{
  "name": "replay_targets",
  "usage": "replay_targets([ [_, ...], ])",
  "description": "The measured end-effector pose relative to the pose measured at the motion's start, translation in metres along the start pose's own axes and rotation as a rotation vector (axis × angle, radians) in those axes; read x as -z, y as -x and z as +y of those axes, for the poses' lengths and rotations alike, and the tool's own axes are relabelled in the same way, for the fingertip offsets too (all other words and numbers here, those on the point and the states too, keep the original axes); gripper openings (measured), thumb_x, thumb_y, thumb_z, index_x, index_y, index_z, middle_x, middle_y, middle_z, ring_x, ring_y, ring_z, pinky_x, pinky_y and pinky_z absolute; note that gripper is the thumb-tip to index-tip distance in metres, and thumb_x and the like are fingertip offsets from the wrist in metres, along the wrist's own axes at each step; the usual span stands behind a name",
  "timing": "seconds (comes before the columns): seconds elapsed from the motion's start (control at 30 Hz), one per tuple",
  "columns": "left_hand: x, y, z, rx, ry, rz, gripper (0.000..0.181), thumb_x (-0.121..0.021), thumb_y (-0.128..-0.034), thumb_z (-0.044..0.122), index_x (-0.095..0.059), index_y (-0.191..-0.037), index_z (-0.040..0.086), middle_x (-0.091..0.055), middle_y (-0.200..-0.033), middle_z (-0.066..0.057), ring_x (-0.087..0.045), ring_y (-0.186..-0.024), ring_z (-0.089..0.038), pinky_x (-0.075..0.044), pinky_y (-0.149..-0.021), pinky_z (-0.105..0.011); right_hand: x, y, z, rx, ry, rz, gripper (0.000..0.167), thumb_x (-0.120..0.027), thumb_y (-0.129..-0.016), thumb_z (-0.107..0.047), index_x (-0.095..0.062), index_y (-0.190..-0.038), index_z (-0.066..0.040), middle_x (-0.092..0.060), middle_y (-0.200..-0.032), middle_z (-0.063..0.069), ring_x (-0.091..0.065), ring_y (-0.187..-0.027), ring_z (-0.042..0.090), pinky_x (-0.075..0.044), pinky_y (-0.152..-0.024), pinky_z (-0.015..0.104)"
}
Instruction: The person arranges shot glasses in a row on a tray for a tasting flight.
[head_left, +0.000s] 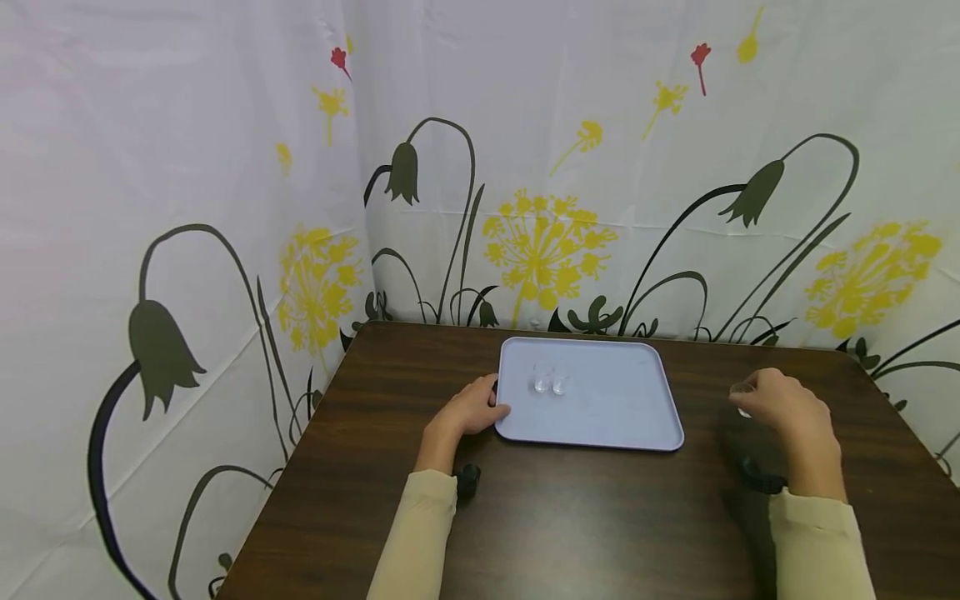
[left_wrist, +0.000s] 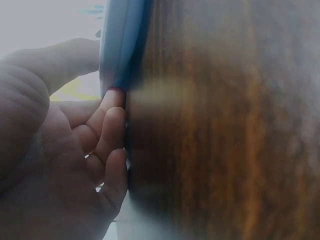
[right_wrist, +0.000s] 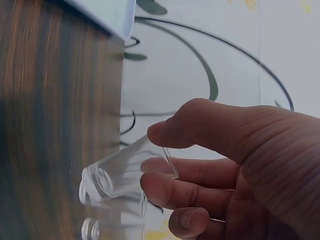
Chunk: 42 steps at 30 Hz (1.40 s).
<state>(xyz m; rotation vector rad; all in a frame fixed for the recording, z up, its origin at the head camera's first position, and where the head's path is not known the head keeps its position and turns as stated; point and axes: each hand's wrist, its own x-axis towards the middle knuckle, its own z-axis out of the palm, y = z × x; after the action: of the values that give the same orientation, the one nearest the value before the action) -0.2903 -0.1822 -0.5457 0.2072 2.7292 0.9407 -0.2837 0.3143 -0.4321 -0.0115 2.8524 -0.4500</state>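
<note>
The tray (head_left: 615,404) lies on the desk (head_left: 600,517) toward its far edge, with the curtain (head_left: 540,75) behind the desk and along its left side. Two shot glasses (head_left: 559,385) stand side by side in the tray's left half. The left hand (head_left: 471,407) grips the tray's left edge. Right of the tray and apart from it, the right hand (head_left: 787,407) holds a tilted glass (right_wrist: 131,167); just beside that, farther from the tray, are two more glasses (right_wrist: 130,205).

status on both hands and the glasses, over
Left hand grips tray edge. Two glasses on tray. Right hand pinches tilted glass, other glasses close beside it.
</note>
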Motion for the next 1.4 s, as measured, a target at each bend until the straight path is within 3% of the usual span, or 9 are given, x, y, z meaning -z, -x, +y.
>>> replay_targets([
  [0.17,-0.003,0.001,0.000,-0.010,-0.008,-0.005,0.055,-0.068,-0.1022,0.038,-0.049,-0.147,0.012,-0.057,-0.105,-0.004,-0.053,-0.092,-0.019,-0.044,-0.081,-0.038,-0.004,-0.006,-0.012,0.017,0.038,0.011,0.063,-0.061,-0.100,-0.044,-0.062,-0.135,0.009,-0.066,-0.130,0.036,-0.067,-0.105,0.055,-0.051,-0.081,0.070],
  [0.3,0.005,0.009,0.012,-0.014,-0.011,-0.007,0.054,-0.069,-0.1018,0.033,-0.050,-0.145,0.007,-0.057,-0.103,-0.007,-0.053,-0.091,-0.021,-0.044,-0.084,-0.040,-0.008,-0.011,-0.020,0.027,0.055,0.040,0.058,-0.063,-0.099,-0.041,-0.065,-0.130,0.007,-0.068,-0.128,0.035,-0.067,-0.106,0.056,-0.049,-0.083,0.074],
  [0.5,0.018,0.027,0.035,0.033,0.016,-0.018,0.059,-0.072,-0.1018,0.025,-0.048,-0.152,0.006,-0.058,-0.105,-0.008,-0.054,-0.096,-0.022,-0.043,-0.092,-0.043,-0.013,-0.018,-0.035,0.062,0.059,0.054,0.050,-0.066,-0.096,-0.036,-0.067,-0.123,0.006,-0.072,-0.117,0.032,-0.069,-0.097,0.050,-0.052,-0.079,0.069],
  [0.6,0.018,0.027,0.035,0.040,0.010,-0.017,0.059,-0.073,-0.1014,0.025,-0.048,-0.151,0.006,-0.057,-0.105,-0.007,-0.053,-0.096,-0.022,-0.042,-0.092,-0.042,-0.018,-0.020,-0.045,0.080,0.055,0.051,0.049,-0.067,-0.095,-0.033,-0.066,-0.121,0.008,-0.072,-0.116,0.032,-0.070,-0.095,0.049,-0.053,-0.080,0.067],
  [0.83,0.003,0.005,0.005,-0.015,-0.006,-0.002,0.058,-0.073,-0.0999,0.033,-0.048,-0.146,0.008,-0.055,-0.101,-0.005,-0.052,-0.090,-0.020,-0.043,-0.081,-0.039,-0.029,-0.021,-0.070,0.133,0.022,0.060,0.048,-0.070,-0.096,-0.027,-0.065,-0.124,0.012,-0.071,-0.120,0.034,-0.071,-0.101,0.051,-0.056,-0.084,0.064],
  [0.9,0.003,0.004,0.005,-0.009,0.004,-0.006,0.057,-0.074,-0.0996,0.032,-0.049,-0.144,0.009,-0.055,-0.102,-0.005,-0.052,-0.090,-0.020,-0.043,-0.081,-0.039,-0.031,-0.023,-0.079,0.157,0.020,0.060,0.048,-0.071,-0.096,-0.025,-0.065,-0.126,0.012,-0.071,-0.120,0.034,-0.072,-0.101,0.049,-0.057,-0.084,0.063],
  [1.1,0.010,0.013,0.019,0.037,0.038,-0.025,0.054,-0.074,-0.0991,0.026,-0.050,-0.145,0.010,-0.056,-0.103,-0.005,-0.053,-0.092,-0.020,-0.043,-0.085,-0.039,-0.039,-0.029,-0.098,0.237,0.035,0.061,0.050,-0.071,-0.095,-0.022,-0.064,-0.130,0.013,-0.071,-0.123,0.033,-0.072,-0.100,0.043,-0.056,-0.088,0.061],
  [1.17,0.010,0.015,0.019,0.017,0.034,-0.024,0.056,-0.074,-0.0999,0.027,-0.049,-0.147,0.008,-0.056,-0.103,-0.006,-0.053,-0.092,-0.021,-0.043,-0.085,-0.039,-0.043,-0.032,-0.104,0.270,0.036,0.066,0.050,-0.070,-0.095,-0.022,-0.064,-0.131,0.013,-0.072,-0.123,0.032,-0.073,-0.098,0.040,-0.057,-0.087,0.059],
  [1.4,0.021,0.030,0.037,0.032,0.030,-0.042,0.055,-0.072,-0.1010,0.023,-0.048,-0.147,0.005,-0.057,-0.104,-0.007,-0.053,-0.093,-0.021,-0.042,-0.087,-0.038,-0.059,-0.042,-0.119,0.357,0.013,0.066,0.047,-0.071,-0.097,-0.022,-0.065,-0.133,0.008,-0.075,-0.107,0.022,-0.071,-0.089,0.030,-0.058,-0.079,0.050],
])
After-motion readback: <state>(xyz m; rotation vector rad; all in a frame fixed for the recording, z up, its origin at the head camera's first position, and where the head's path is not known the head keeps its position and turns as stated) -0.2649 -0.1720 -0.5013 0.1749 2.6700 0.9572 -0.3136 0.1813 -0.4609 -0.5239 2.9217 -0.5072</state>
